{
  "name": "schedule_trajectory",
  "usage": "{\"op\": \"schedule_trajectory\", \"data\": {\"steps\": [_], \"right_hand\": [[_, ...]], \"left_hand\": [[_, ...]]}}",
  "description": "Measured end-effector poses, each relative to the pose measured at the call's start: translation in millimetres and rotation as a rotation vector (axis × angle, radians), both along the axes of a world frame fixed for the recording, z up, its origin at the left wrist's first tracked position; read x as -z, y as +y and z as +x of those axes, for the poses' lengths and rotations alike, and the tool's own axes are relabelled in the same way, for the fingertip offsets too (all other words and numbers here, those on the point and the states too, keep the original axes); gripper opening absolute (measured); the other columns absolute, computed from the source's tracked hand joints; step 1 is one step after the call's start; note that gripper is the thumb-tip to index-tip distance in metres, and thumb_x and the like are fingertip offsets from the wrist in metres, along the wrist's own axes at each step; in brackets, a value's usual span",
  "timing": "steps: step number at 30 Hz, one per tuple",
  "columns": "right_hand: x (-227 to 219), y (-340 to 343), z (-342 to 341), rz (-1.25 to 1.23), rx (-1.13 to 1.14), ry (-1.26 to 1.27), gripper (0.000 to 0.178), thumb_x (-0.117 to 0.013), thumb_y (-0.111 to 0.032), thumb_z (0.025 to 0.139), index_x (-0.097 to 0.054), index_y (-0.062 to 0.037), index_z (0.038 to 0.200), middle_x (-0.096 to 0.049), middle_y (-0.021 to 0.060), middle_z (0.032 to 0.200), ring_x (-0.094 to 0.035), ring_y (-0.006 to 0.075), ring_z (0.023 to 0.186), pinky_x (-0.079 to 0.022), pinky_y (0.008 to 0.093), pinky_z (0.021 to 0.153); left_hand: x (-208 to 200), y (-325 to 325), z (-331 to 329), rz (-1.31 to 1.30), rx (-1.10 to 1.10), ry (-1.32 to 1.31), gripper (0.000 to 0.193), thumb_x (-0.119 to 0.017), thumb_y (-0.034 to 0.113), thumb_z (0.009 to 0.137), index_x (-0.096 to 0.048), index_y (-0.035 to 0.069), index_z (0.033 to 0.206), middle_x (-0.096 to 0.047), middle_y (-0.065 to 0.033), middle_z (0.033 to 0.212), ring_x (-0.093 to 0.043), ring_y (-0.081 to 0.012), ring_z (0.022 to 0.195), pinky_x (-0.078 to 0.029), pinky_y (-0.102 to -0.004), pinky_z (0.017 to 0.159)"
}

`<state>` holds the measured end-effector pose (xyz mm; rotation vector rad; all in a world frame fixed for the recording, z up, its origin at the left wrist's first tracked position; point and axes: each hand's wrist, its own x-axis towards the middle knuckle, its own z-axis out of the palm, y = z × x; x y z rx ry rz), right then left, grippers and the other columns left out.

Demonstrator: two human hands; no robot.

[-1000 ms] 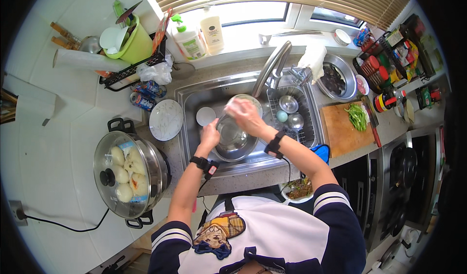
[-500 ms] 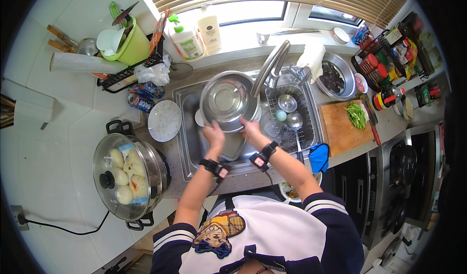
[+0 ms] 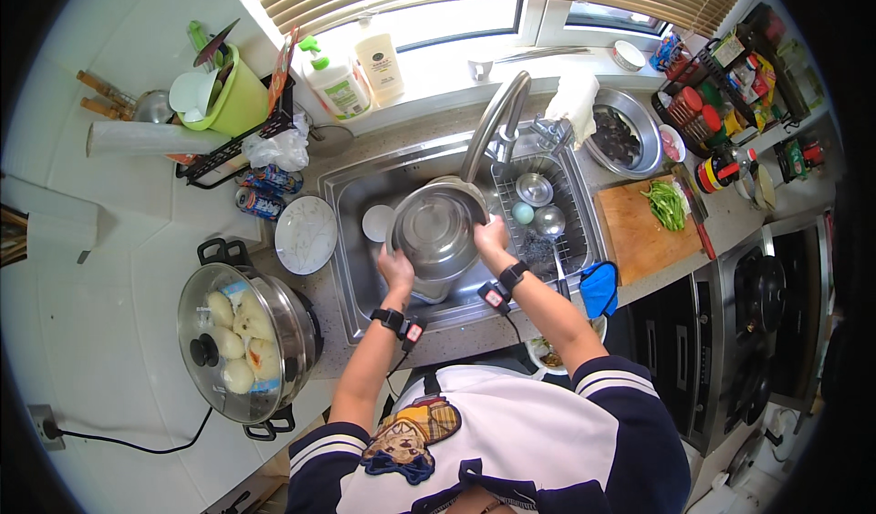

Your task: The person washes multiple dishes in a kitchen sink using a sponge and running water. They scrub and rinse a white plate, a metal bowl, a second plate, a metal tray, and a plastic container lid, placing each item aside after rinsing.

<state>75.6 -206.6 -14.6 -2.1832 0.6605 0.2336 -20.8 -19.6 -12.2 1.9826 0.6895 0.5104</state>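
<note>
Versus half a second ago: steel basin [image 3: 438, 226] sits lower, back from the tall faucet [image 3: 484, 126], over the middle of the sink [image 3: 360, 281]. Hands are wider apart now; earlier both were close together at its near edge. Left hand [image 3: 395, 269] has its grip closed on the near-left rim; right hand [image 3: 492, 236] has its grip closed on the right rim. Fingertips partly hidden on both. Another vessel shows below the basin's near edge, mostly covered. White bowl [image 3: 376, 223], half hidden earlier, shows clearly again just left of the basin. Ladle [image 3: 549, 221] and a small metal bowl [image 3: 534, 189] unchanged in the wire rack at right.

Labels: pump bottle [image 3: 338, 92] on the sill, green cap, green-and-white printed label. Cream bottle [image 3: 378, 65] beside it, dark round emblem with small print below. Drink cans [image 3: 261, 203] left of the sink, blue with pale lettering, too small to read. Sauce bottle [image 3: 716, 173] on the right tabletop [image 3: 680, 272], red-and-yellow label. Sensor box [image 3: 413, 333] at the left wrist carries a red-and-white sticker; the right wrist has a matching one.
</note>
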Motion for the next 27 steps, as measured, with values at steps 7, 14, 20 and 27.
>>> {"op": "schedule_trajectory", "data": {"steps": [7, 14, 20, 27], "right_hand": [[13, 38, -49, 0.877, 0.227, 0.475, 0.021, -0.072, -0.014, 0.082, -0.063, 0.0041, 0.088, -0.064, 0.0108, 0.067, -0.059, 0.0183, 0.047, -0.042, 0.0309, 0.037], [9, -31, 15, 0.555, -0.158, 0.468, 0.016, -0.072, -0.010, 0.074, -0.067, 0.0031, 0.081, -0.067, 0.0130, 0.067, -0.061, 0.0217, 0.045, -0.045, 0.0342, 0.038], [-20, -28, 35, 0.537, -0.328, 0.316, 0.046, -0.061, -0.046, 0.096, -0.061, -0.0030, 0.114, -0.066, 0.0081, 0.097, -0.066, 0.0173, 0.078, -0.054, 0.0342, 0.051], [-65, 20, -50, -0.131, -0.748, -0.892, 0.041, -0.062, -0.011, 0.088, -0.058, -0.0055, 0.128, -0.051, 0.0206, 0.134, -0.046, 0.0397, 0.127, -0.041, 0.0521, 0.101]], "left_hand": [[32, -23, 5, -0.384, -0.081, 0.271, 0.047, -0.068, 0.023, 0.082, -0.060, -0.014, 0.109, -0.063, -0.0332, 0.114, -0.062, -0.0360, 0.113, -0.045, -0.0427, 0.097], [-45, -9, -16, 0.775, 0.635, 0.055, 0.048, -0.076, 0.032, 0.081, -0.065, 0.008, 0.121, -0.051, -0.0179, 0.142, -0.029, -0.0321, 0.147, -0.013, -0.0634, 0.118], [-60, -14, 16, 0.634, 0.887, 0.184, 0.012, -0.064, 0.023, 0.092, -0.067, 0.011, 0.089, -0.068, -0.0123, 0.073, -0.067, -0.0330, 0.075, -0.048, -0.0503, 0.084], [-56, -8, 48, -0.255, 0.558, 0.040, 0.045, -0.053, 0.039, 0.104, -0.063, 0.001, 0.081, -0.054, 0.0036, 0.066, -0.042, -0.0052, 0.067, -0.038, -0.0271, 0.057]]}}
